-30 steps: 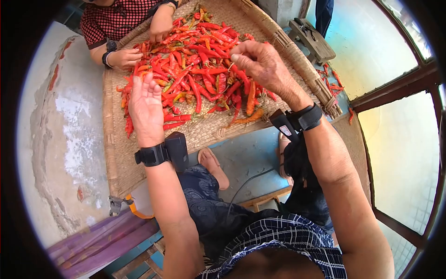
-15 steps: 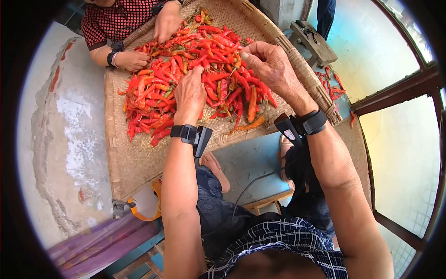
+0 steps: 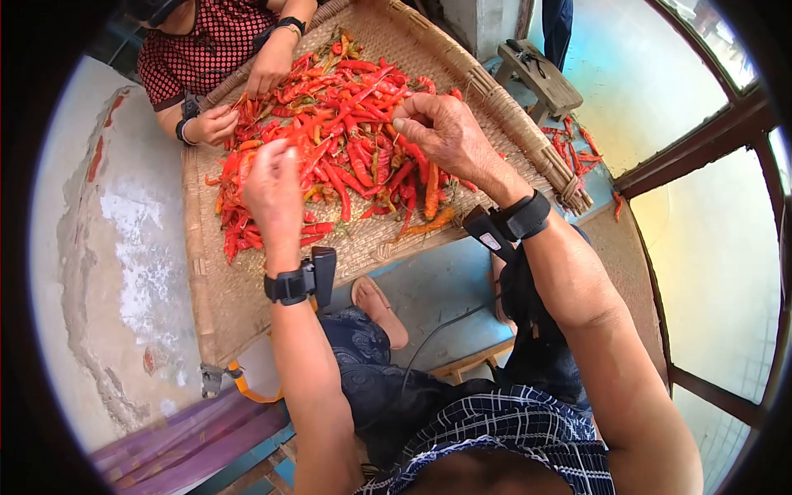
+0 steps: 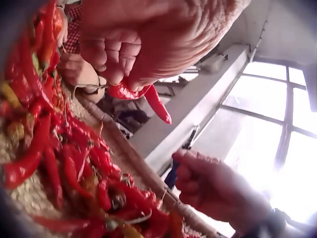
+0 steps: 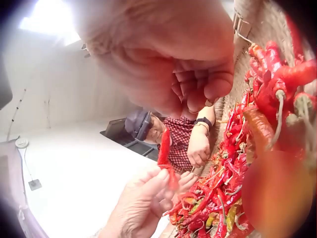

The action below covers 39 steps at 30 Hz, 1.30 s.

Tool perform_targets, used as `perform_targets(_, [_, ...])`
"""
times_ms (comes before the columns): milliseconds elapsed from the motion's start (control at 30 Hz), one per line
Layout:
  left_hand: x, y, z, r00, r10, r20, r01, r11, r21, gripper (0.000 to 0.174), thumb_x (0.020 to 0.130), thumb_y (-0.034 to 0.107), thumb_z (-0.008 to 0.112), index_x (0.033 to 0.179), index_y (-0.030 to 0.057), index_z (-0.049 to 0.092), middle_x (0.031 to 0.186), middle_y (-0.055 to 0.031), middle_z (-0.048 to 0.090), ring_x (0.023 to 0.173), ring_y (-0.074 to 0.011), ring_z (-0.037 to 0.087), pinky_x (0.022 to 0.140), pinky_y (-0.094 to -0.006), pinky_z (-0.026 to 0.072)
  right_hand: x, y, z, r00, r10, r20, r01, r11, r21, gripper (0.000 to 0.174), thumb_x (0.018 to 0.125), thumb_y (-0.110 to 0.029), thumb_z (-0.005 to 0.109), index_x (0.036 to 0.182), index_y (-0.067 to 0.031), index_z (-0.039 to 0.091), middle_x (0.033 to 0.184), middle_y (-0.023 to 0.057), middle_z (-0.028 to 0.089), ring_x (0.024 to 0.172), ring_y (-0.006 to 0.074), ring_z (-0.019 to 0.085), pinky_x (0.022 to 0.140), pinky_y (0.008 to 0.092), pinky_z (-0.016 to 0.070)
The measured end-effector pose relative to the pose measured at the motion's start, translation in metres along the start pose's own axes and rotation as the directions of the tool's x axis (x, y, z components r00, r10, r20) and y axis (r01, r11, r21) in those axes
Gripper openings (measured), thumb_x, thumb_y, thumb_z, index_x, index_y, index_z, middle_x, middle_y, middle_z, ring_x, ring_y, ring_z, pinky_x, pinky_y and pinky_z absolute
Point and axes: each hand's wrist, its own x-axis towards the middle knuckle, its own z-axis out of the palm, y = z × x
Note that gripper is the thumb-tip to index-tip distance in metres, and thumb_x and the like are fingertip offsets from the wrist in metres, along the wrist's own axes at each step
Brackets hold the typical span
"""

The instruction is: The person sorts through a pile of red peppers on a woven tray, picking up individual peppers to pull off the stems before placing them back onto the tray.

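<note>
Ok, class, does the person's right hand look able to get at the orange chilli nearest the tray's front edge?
Probably yes. The right hand is above that side of the tray, nothing seems to cover the orange chilli, and the left hand is off to one side.

In the head view, the left hand point(image 3: 276, 194) is blurred and the chili pepper point(image 4: 158, 105) held in it cannot be made out. Whether a stem is pinched by the right hand point(image 3: 452, 139) cannot be told. An orange-red shape point(image 5: 277, 193) is badly blurred in the right wrist view. The other person's head point(image 3: 155, 10) is cut off by the head view's top edge.
</note>
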Motion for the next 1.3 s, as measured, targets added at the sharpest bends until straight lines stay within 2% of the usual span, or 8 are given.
perform_targets(167, [0.007,-0.005,-0.014,0.923,0.116,-0.366,0.047,0.912,0.406,0.037,0.089,0.018,0.060,0.122,0.0008,0.054,0.103,-0.0135,0.061,0.085,-0.0175,0.060,0.077,-0.0316,0.0492,-0.002,-0.003,-0.003,0.998,0.046,-0.037,-0.046,0.999,-0.017,0.016,0.085,-0.014,0.061,0.084,0.0018,0.064,0.065,0.0138,0.061,0.059,0.0236,0.061,0.058,0.0359,0.0479])
perform_targets(300, [0.011,0.002,0.029,0.975,0.102,0.197,-0.168,0.920,0.355,0.036,0.090,0.024,0.055,0.121,0.0055,0.057,0.097,-0.0140,0.063,0.087,-0.0240,0.061,0.078,-0.0362,0.0479,0.001,0.005,-0.002,0.993,0.006,-0.114,-0.010,0.999,-0.038,0.016,0.085,-0.014,0.062,0.085,0.0011,0.064,0.066,0.0164,0.061,0.060,0.0271,0.061,0.058,0.0375,0.0478])
perform_targets(433, [0.011,-0.014,0.074,0.926,0.204,0.317,-0.297,0.912,0.283,0.029,0.089,0.019,0.056,0.115,0.0073,0.059,0.101,-0.0239,0.062,0.097,-0.0398,0.057,0.082,-0.0455,0.0456,0.001,0.004,-0.004,0.990,0.041,-0.133,-0.041,0.999,0.003,0.015,0.084,-0.013,0.061,0.083,0.0011,0.064,0.070,0.0185,0.062,0.062,0.0288,0.061,0.059,0.0383,0.0479])
perform_targets(533, [0.021,-0.023,0.089,0.947,0.073,0.314,-0.210,0.878,0.430,0.034,0.090,0.027,0.052,0.113,0.0033,0.059,0.093,-0.0219,0.063,0.092,-0.0345,0.061,0.080,-0.0409,0.0463,0.002,0.005,-0.005,0.989,0.004,-0.147,0.000,1.000,0.022,0.015,0.083,-0.013,0.061,0.082,0.0014,0.064,0.068,0.0177,0.061,0.064,0.0292,0.063,0.060,0.0388,0.0483])
perform_targets(600, [0.023,-0.027,0.089,0.928,0.036,0.370,-0.191,0.900,0.391,0.033,0.090,0.029,0.051,0.111,0.0045,0.061,0.090,-0.0194,0.065,0.086,-0.0335,0.062,0.077,-0.0415,0.0470,0.001,0.012,-0.001,0.993,0.029,-0.111,-0.024,0.998,0.050,0.014,0.085,-0.014,0.061,0.085,-0.0003,0.062,0.064,0.0075,0.056,0.062,0.0125,0.052,0.058,0.0328,0.0447])
perform_targets(800, [0.023,-0.039,0.086,0.899,0.103,0.426,-0.279,0.884,0.374,0.027,0.087,0.025,0.053,0.104,0.0060,0.063,0.094,-0.0189,0.066,0.085,-0.0367,0.062,0.075,-0.0452,0.0476,0.004,0.017,0.014,0.976,-0.060,-0.210,0.083,0.991,0.103,0.011,0.080,-0.011,0.061,0.079,-0.0005,0.063,0.068,0.0163,0.060,0.063,0.0263,0.062,0.058,0.0378,0.0474])
perform_targets(967, [0.008,0.009,0.068,0.932,-0.035,0.360,-0.059,0.967,0.247,0.026,0.088,0.026,0.060,0.094,0.0010,0.060,0.074,-0.0069,0.061,0.068,-0.0152,0.057,0.064,-0.0317,0.0456,-0.001,0.015,0.020,0.984,-0.028,-0.174,0.043,0.995,0.086,0.011,0.077,-0.010,0.065,0.081,-0.0002,0.063,0.068,0.0164,0.061,0.065,0.0292,0.064,0.059,0.0411,0.0491])
perform_targets(1300, [-0.023,0.040,0.028,0.883,-0.089,0.461,0.186,0.968,-0.170,0.020,0.092,0.014,0.052,0.108,0.0029,0.055,0.085,0.0001,0.056,0.072,-0.0066,0.052,0.061,-0.0211,0.0424,-0.005,0.005,0.035,0.975,-0.212,0.061,0.220,0.960,-0.174,0.033,0.070,-0.008,0.063,0.103,-0.0061,0.061,0.074,0.0172,0.064,0.075,0.0355,0.064,0.068,0.0443,0.0510])
